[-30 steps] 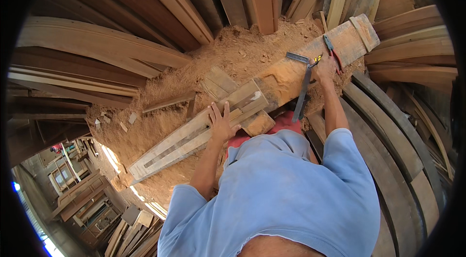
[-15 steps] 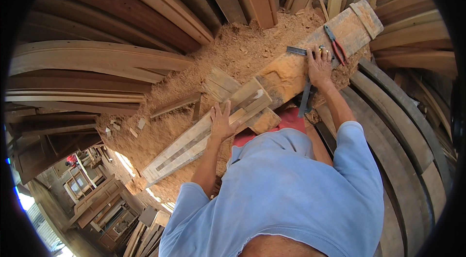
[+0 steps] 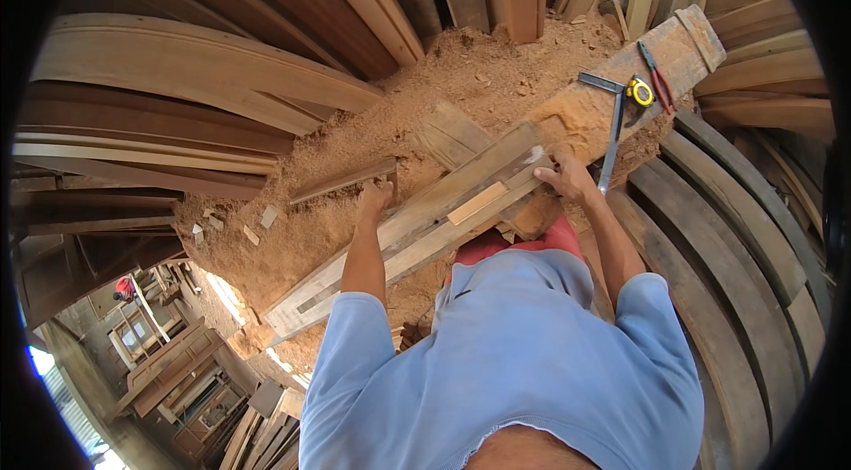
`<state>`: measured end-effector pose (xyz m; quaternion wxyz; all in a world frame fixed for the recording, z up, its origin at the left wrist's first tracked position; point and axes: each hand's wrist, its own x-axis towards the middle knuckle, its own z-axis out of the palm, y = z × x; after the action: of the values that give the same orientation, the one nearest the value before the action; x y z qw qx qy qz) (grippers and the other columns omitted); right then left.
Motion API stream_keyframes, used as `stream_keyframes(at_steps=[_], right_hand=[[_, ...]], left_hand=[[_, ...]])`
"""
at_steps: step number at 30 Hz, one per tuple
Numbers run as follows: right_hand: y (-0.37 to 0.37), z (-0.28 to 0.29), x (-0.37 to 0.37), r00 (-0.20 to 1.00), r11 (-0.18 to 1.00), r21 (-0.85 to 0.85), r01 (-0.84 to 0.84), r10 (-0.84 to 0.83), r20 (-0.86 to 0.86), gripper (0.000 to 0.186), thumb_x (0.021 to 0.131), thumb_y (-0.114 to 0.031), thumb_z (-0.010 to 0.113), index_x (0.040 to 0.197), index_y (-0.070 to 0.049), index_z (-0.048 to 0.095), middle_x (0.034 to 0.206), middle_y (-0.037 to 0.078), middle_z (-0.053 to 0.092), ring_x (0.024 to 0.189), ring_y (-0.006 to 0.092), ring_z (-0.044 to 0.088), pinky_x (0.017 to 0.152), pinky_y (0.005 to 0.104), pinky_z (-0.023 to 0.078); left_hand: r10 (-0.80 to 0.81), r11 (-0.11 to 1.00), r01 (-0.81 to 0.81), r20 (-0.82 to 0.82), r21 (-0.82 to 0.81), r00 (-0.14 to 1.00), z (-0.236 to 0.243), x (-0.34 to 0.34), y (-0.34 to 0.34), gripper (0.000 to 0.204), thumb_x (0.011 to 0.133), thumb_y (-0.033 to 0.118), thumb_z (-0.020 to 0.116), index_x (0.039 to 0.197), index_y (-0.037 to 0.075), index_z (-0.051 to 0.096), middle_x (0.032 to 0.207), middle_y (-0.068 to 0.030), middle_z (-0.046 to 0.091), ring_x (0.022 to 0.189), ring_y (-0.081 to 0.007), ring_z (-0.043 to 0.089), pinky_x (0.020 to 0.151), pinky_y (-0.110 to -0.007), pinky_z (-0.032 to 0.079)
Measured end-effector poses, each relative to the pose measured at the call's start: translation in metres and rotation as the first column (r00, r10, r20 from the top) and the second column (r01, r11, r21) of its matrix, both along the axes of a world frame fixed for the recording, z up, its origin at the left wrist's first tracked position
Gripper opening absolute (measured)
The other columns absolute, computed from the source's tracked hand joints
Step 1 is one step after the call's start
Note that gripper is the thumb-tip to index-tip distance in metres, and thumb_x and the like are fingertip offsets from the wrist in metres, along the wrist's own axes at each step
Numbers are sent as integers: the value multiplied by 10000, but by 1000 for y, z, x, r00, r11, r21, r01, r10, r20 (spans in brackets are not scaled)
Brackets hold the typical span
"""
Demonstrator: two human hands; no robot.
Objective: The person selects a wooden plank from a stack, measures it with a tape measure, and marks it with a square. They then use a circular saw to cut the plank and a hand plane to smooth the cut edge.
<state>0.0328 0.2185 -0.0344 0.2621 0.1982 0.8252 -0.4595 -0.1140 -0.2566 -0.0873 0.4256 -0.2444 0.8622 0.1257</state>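
Note:
Two long wooden boards [image 3: 417, 235] lie side by side, slanting across in front of me, with a dark slot toward their lower left. A pale rectangular patch [image 3: 477, 203] shows on them. My right hand [image 3: 572, 180] closes round their upper right end, thumb on top. Beyond the boards' far edge is my left hand [image 3: 377, 195], its fingers curled beside the end of a thin wooden strip [image 3: 337, 184]; whatever it holds is hidden. On the thick plank [image 3: 567, 106] rest a metal square [image 3: 614, 124], a yellow tape measure [image 3: 639, 91] and red-handled pliers [image 3: 656, 75].
Sawdust [image 3: 496, 71] covers the ground, with small offcuts [image 3: 269, 216] at left. Curved planks [image 3: 709, 231] are stacked close on my right. More timber [image 3: 204, 58] fans out ahead and left. A person in red [image 3: 124, 289] is far off at lower left.
My right hand has left the square and taken the boards' end. My left hand has lifted off the boards' top and curled beyond their far edge. The tape measure is now uncovered.

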Motion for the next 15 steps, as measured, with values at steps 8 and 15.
stream_keyframes(at_steps=[8,15], right_hand=[[-4,-3,17,971,865,-444,236,-224,80,461,929,-235,676,1265,75,624,1156,138,727,1054,228,659,945,358,491],[-31,11,52,880,889,43,456,-444,-166,387,908,-172,576,1182,88,663,974,150,722,887,238,686,826,364,530]], left_hand=[[64,978,-97,176,185,982,-31,9,0,674,932,397,701,1354,-97,520,842,-146,628,609,-211,512,600,-423,457],[115,880,-95,-17,465,993,12,5,-40,236,904,153,678,1045,32,533,666,-62,534,544,-142,485,511,-364,432]])
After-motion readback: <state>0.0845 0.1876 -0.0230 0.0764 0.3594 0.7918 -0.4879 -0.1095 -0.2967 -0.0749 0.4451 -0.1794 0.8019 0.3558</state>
